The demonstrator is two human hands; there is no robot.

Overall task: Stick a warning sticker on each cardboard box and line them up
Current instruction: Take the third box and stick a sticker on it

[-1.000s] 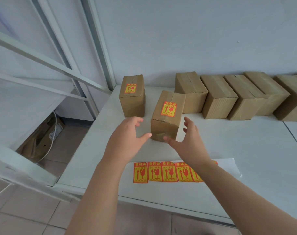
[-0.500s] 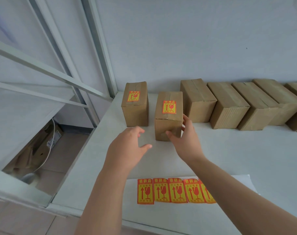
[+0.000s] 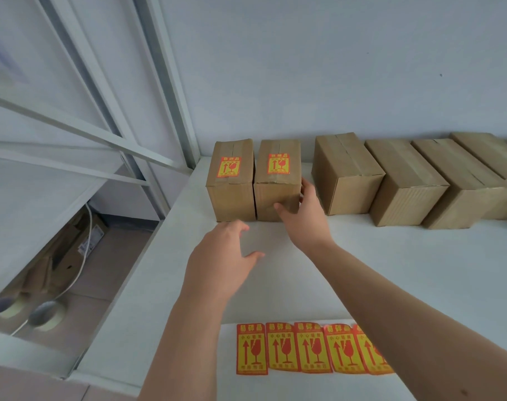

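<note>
Corrugated cardboard box [image 3: 275,189], rectangular, stickered: right hand [image 3: 304,224] clasps its corner; left hand [image 3: 220,261] hovers, fingers loosely spread.

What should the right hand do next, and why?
Probably release the second stickered box from the right hand and reach for the nearest plain box: the second already touches the first stickered box, and the plain one shows no sticker.

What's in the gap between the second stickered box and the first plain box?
Head view: only the right hand, gripping the second stickered box; otherwise bare table.
</note>
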